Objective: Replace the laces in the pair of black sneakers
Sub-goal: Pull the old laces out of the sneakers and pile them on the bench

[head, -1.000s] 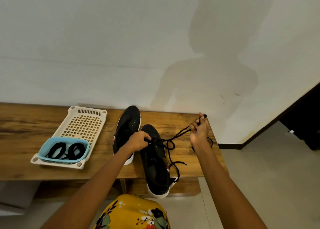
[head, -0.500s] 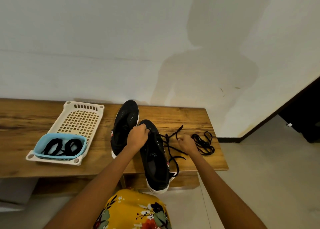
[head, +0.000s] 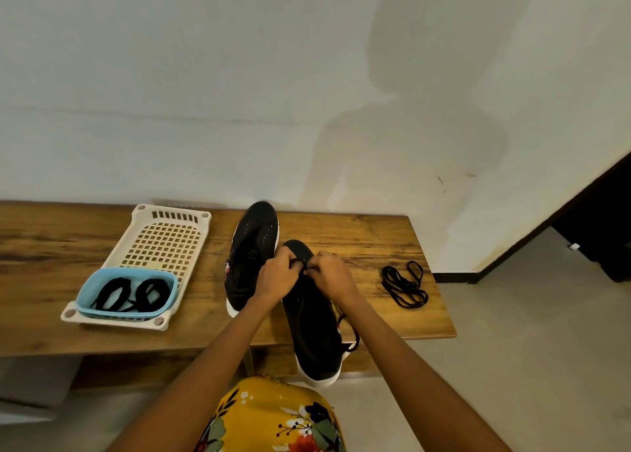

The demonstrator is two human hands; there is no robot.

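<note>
Two black sneakers with white soles lie on a wooden bench (head: 382, 233). The left sneaker (head: 252, 246) has no lace in sight. The right sneaker (head: 314, 322) overhangs the bench's front edge, and its lace (head: 351, 339) trails off its right side. My left hand (head: 278, 276) and my right hand (head: 329, 274) meet over this shoe's front eyelets, fingers pinched on its lace. A loose black lace (head: 404, 282) lies coiled near the bench's right end. Two more black laces (head: 131, 293) sit in a blue bowl (head: 128, 310).
The blue bowl rests at the near end of a cream perforated tray (head: 164, 243) on the bench's left part. A white wall runs behind the bench. Grey floor and a dark doorway (head: 597, 233) lie to the right. Yellow floral clothing (head: 273, 417) shows below.
My right hand let go of the pulled-out lace, which now lies coiled on the bench's right end. That hand came back left and joined my left hand at the right sneaker's eyelets.
</note>
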